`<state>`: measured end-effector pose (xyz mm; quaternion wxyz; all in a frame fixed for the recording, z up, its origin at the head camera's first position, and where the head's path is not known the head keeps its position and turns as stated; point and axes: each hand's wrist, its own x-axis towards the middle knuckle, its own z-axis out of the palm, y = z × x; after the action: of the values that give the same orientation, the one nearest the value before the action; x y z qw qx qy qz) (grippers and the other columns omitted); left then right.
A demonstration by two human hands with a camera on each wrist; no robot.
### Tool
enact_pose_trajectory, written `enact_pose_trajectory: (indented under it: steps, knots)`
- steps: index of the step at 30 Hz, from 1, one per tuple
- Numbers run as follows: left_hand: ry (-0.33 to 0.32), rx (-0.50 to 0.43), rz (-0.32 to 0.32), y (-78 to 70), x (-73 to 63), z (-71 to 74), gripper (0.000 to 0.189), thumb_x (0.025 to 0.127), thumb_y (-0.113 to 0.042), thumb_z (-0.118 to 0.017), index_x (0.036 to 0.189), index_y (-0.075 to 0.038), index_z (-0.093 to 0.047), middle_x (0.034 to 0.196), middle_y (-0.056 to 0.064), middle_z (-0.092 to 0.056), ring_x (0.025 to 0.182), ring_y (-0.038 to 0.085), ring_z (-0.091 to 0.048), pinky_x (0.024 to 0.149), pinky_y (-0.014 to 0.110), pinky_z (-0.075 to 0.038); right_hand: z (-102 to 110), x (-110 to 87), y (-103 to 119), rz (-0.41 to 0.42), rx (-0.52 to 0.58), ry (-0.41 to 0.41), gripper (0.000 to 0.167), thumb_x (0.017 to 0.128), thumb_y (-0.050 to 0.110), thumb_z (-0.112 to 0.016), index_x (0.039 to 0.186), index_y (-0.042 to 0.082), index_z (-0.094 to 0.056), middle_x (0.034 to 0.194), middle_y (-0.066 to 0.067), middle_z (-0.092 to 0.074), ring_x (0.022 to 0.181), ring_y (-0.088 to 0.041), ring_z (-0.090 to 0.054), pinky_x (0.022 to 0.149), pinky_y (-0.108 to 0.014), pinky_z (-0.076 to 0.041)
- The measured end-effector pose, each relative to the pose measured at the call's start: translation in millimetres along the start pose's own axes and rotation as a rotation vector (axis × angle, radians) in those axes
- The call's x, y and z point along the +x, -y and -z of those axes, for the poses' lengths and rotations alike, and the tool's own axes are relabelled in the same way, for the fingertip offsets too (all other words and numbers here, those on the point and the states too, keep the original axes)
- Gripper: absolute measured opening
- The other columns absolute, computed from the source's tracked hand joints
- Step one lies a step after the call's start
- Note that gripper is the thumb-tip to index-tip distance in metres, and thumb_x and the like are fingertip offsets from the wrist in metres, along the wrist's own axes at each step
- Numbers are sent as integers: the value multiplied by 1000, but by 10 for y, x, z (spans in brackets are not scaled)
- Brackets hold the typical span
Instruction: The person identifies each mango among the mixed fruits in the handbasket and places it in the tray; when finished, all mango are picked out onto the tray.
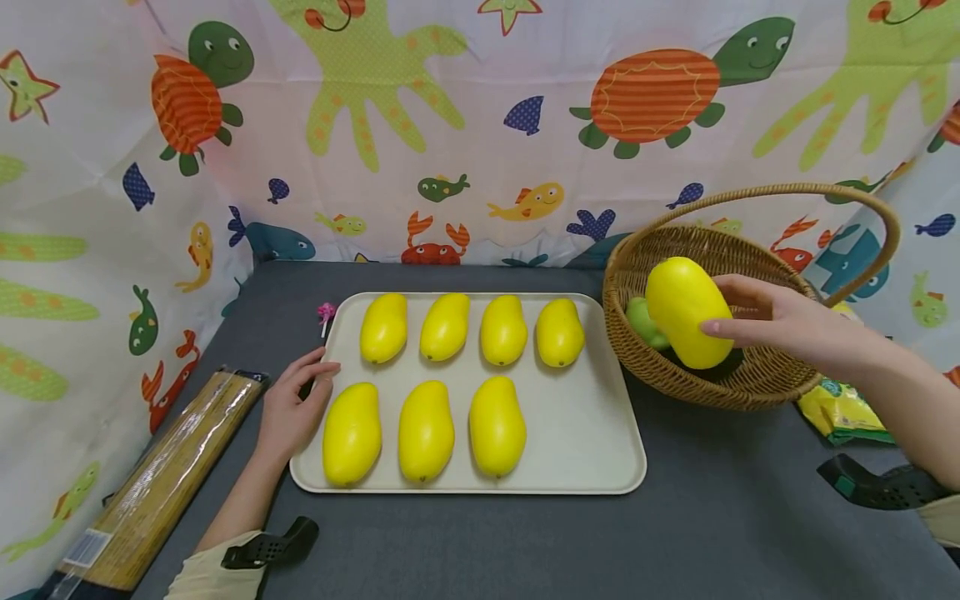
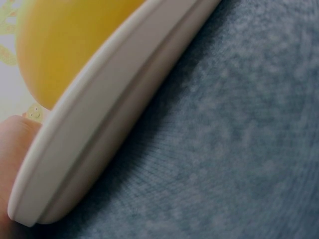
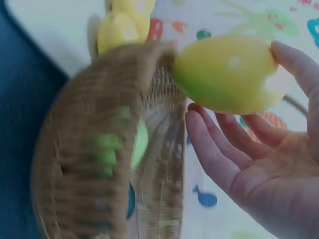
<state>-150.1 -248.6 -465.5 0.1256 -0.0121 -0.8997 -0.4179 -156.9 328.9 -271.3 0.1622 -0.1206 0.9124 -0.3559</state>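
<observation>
In my right hand (image 1: 780, 323) is a plump yellow mango (image 1: 686, 312), gripped between thumb and fingers above the wicker basket (image 1: 757, 379). The right wrist view shows green along one side of this mango (image 3: 229, 74). Green fruit (image 1: 643, 323) lies inside the basket, partly hidden behind the mango. My left hand (image 1: 296, 404) rests at the left rim of a cream tray (image 1: 577, 433), its fingers relaxed over the edge. On the tray, several mangoes (image 1: 426, 432) lie in two rows, the front row ending left of the tray's bare right part.
A long plastic-wrapped bundle (image 1: 172, 467) of tan sticks lies at the left. Behind my left hand is a small pink item (image 1: 326, 312) on a white stick. A yellow-green packet (image 1: 843, 412) sits beside the basket, whose handle (image 1: 780, 192) arches high. Printed cloth (image 1: 480, 133) hangs behind the grey table.
</observation>
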Motion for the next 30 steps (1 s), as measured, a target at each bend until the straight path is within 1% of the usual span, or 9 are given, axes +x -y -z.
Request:
enact_pose_trajectory:
  steps: [4, 8, 11, 13, 17, 21, 23, 28, 30]
  knots:
    - [-5, -15, -19, 15, -5, 3, 29, 100, -23, -53, 120, -7, -68, 146, 9, -47, 134, 37, -41, 105, 58, -34, -167, -5, 102, 38, 52, -9, 55, 98, 25, -57, 147, 13, -34, 131, -9, -47, 116, -32, -48, 88, -47, -45]
    - [-13, -21, -30, 26, -4, 7, 29, 100, -22, -54, 120, -7, -68, 146, 10, -47, 134, 36, -41, 106, 58, -34, -365, 15, 231, 92, 112, -2, 51, 97, 21, -58, 144, 11, -39, 126, -9, -52, 107, -25, -53, 90, -40, -46]
    - [-14, -17, -23, 26, 1, 7, 29, 100, -22, -54, 120, -7, -68, 146, 9, -47, 134, 36, -41, 106, 57, -34, -518, 37, 311, 125, 197, 24, 49, 97, 19, -58, 142, 8, -40, 126, -11, -52, 107, -23, -53, 90, -35, -48]
    - [-13, -15, -15, 21, 2, 7, 29, 100, -22, -54, 120, -8, -68, 146, 9, -47, 134, 36, -41, 106, 57, -34, -614, 57, 343, 136, 270, 61, 49, 97, 19, -58, 140, 7, -40, 126, -13, -51, 107, -25, -53, 90, -34, -49]
    - [-15, -13, -10, 13, -1, 6, 28, 100, -22, -54, 120, -8, -68, 146, 9, -47, 134, 35, -41, 106, 57, -34, -790, 90, 370, 136, 384, 138, 46, 96, 19, -58, 136, 3, -40, 122, -17, -52, 105, -28, -53, 88, -34, -49]
    - [-12, -12, -15, 9, -4, 7, 29, 100, -22, -54, 120, -7, -68, 146, 9, -46, 134, 36, -41, 106, 57, -34, -935, 116, 339, 148, 430, 198, 43, 96, 18, -58, 133, 2, -43, 119, -20, -53, 102, -30, -54, 88, -36, -48]
    - [-10, -13, -13, 7, -6, 5, 28, 100, -22, -54, 120, -7, -68, 146, 9, -46, 134, 36, -41, 106, 57, -34, -992, 126, 310, 144, 449, 221, 42, 96, 17, -58, 133, 3, -45, 121, -20, -52, 102, -31, -54, 88, -36, -48]
    - [-8, -19, -6, 4, -5, 2, 28, 100, -22, -54, 120, -8, -68, 147, 9, -46, 135, 36, -40, 106, 57, -34, -1120, 168, 235, 103, 482, 248, 47, 95, 17, -61, 137, 4, -45, 127, -19, -51, 105, -30, -55, 90, -34, -47]
    - [-9, -19, -6, 7, -1, 2, 28, 100, -22, -54, 120, -8, -68, 147, 9, -46, 134, 36, -40, 106, 57, -34, -1174, 198, 197, 81, 486, 243, 50, 93, 17, -64, 137, 3, -43, 126, -19, -51, 107, -31, -53, 91, -34, -47]
